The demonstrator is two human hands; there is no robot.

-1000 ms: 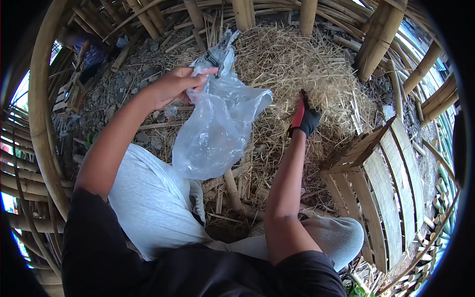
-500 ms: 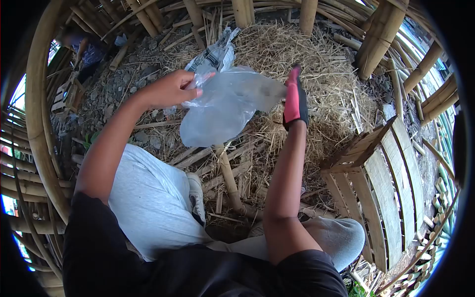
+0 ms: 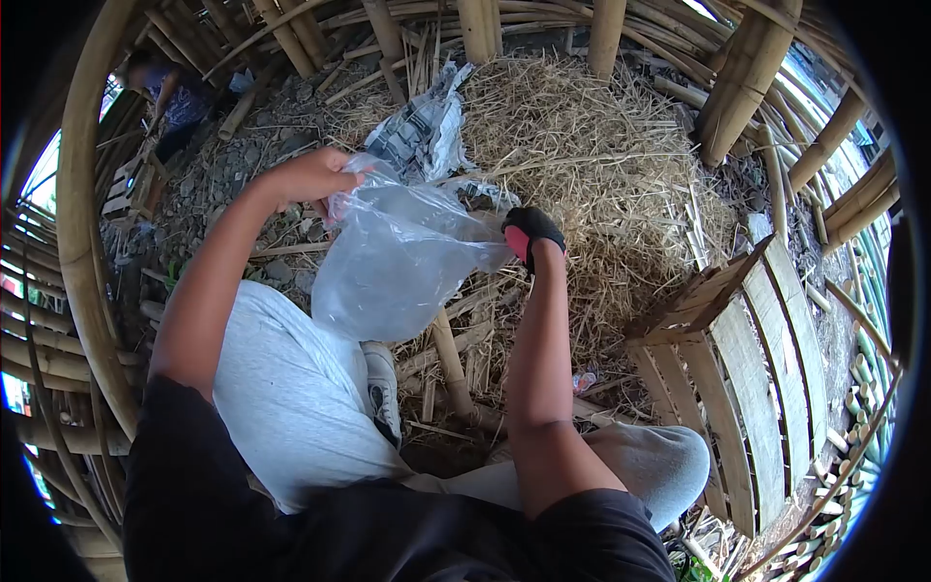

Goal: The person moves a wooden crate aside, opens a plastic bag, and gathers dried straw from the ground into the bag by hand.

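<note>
A clear plastic bag [image 3: 393, 267] hangs, partly puffed out, between my two hands above straw-littered ground. My bare left hand [image 3: 308, 181] pinches its upper left edge. On the other side my right hand [image 3: 532, 236], in a black and pink glove, is closed on the bag's right edge. The bag's lower part hangs over my left shoe [image 3: 382, 388] and close to my knee. Just beyond the bag lies a crumpled sheet of newspaper [image 3: 427, 126].
Loose straw [image 3: 601, 175] covers the ground ahead. A slatted wooden crate [image 3: 742, 364] stands at my right. Bamboo posts [image 3: 747, 82] and rails surround me. Another person [image 3: 173, 102] is at the far left, near gravel [image 3: 233, 165].
My right hand has gone from outstretched fingers to a closed grip on the bag's edge, moving left and nearer. The bag has swung lower and left; my left hand keeps hold.
</note>
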